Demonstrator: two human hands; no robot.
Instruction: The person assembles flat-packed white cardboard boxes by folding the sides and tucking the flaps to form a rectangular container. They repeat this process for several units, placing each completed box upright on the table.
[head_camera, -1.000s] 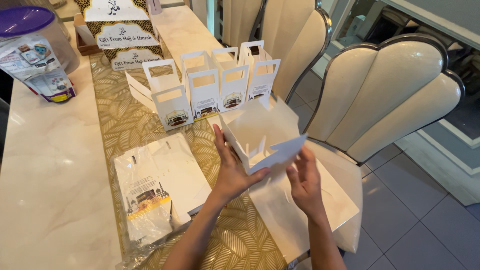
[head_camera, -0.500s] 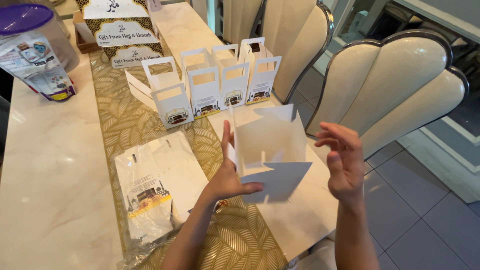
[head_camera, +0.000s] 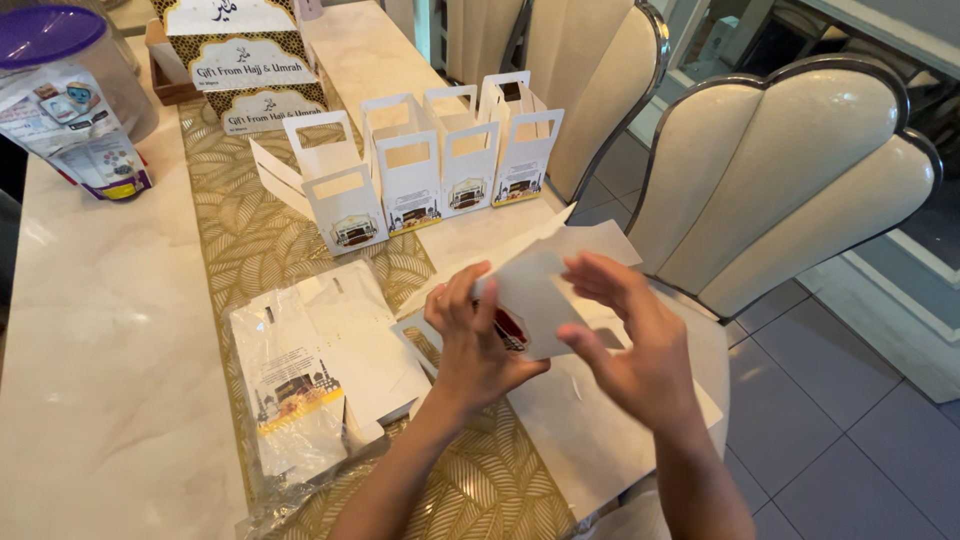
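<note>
Grip: both hands hold one white card box blank (head_camera: 535, 285) between them, above the near table edge. The left hand (head_camera: 478, 345) is closed on its lower left part, fingers curled over the front and thumb underneath. The right hand (head_camera: 635, 345) presses its fingertips onto the upper right panel, fingers bent, palm off the card.
Blank: partly folded and tilted, a small dark printed picture showing just by the left fingers. Its far flaps poke out toward the chair.
Under the hands: more flat white card (head_camera: 590, 420) lies on the table corner, reaching over the edge.
Left of the hands: clear plastic packet of flat blanks (head_camera: 300, 380) rests on the gold leaf-pattern runner (head_camera: 250, 235).
Farther back: four finished handle boxes (head_camera: 435, 165) stand upright in a row, well apart from the hands. Behind them is a larger printed display box (head_camera: 245, 60); at far left a purple-lidded jar (head_camera: 60, 60).
Right side: cream padded chair (head_camera: 790, 190) stands close to the table.
Risk, creasing: uneven fingertip pressure away from the score line would probably bend the panel crooked.
Risk, tearing: forcing a tab at an angle could rip thin card.
Risk, sliding: an elbow nudge could push the overhanging flat card off the corner onto the floor.
</note>
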